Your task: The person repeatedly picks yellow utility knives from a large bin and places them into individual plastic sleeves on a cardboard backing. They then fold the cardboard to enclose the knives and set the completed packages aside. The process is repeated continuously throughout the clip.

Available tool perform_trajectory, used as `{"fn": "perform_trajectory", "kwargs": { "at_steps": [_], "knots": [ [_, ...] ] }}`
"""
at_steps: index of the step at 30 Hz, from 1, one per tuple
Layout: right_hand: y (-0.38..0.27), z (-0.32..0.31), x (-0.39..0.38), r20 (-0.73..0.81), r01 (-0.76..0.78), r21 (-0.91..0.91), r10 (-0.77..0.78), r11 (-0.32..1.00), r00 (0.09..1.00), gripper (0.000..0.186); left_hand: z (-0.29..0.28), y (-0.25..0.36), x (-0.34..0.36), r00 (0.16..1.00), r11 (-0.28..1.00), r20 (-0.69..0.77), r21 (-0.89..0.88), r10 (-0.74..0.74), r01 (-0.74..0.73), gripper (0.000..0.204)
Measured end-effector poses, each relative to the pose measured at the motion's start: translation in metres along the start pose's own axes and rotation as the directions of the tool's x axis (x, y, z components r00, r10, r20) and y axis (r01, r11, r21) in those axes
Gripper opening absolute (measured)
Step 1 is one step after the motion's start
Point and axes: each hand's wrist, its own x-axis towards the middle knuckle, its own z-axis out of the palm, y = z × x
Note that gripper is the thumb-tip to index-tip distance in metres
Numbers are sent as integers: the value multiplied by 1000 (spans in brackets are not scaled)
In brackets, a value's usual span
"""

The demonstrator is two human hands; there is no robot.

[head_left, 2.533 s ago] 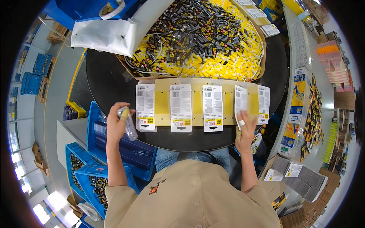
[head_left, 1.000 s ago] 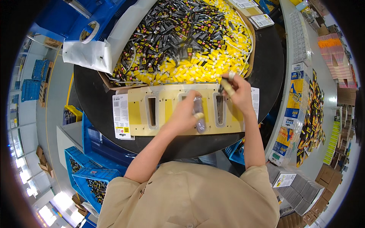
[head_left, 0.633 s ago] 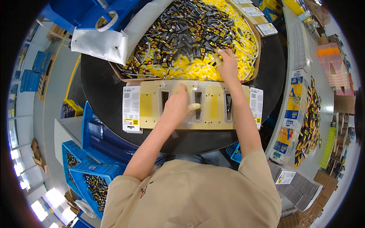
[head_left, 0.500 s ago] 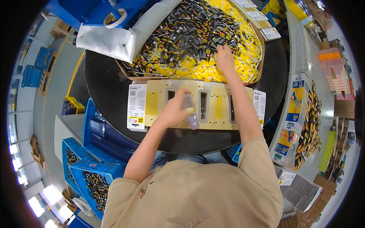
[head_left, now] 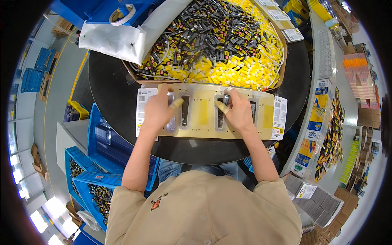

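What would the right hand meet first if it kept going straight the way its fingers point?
Probably the cardboard box's near wall, with yellow-capped tubes heaped behind it; the right hand points away from the body over the pale slotted plate. Depth is unclear.

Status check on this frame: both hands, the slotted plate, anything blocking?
Left hand pressing a clear blister into the slotted plate. Right hand at another slot, small piece pinched. Nothing blocking; parts box behind.

Both hands rest on a pale yellow slotted plate (head_left: pixel 204 112) near the round black table's (head_left: pixel 110 102) front edge: left hand (head_left: pixel 157 112) over its left slot, right hand (head_left: pixel 237 112) pinching a small tube (head_left: pixel 227 92). A box of yellow and black tubes (head_left: pixel 216 49) sits behind.
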Motion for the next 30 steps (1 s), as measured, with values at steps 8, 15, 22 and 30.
{"fn": "perform_trajectory", "kwargs": {
  "at_steps": [8, 15, 22, 30],
  "knots": [
    [81, -33, 76, -216, -92, -102, 68, 991, 974, 24, -2, 24, 120, 948, 976, -237, 81, 214, -200, 27],
    [126, -35, 147, 104, -142, -400, 198, 906, 975, 27, 15, 47, 175, 999, 904, 49, 426, 17, -36, 34],
    [124, -31, 155, 227, 16, -420, 88, 907, 970, 21, -8, 19, 91, 984, 991, -118, 29, 135, -133, 35],
    [38, -41, 31, 187, 444, 115, -458, 889, 869, 25, 14, 12, -9, 996, 991, 66, 111, 66, -73, 47]
  ]
}}
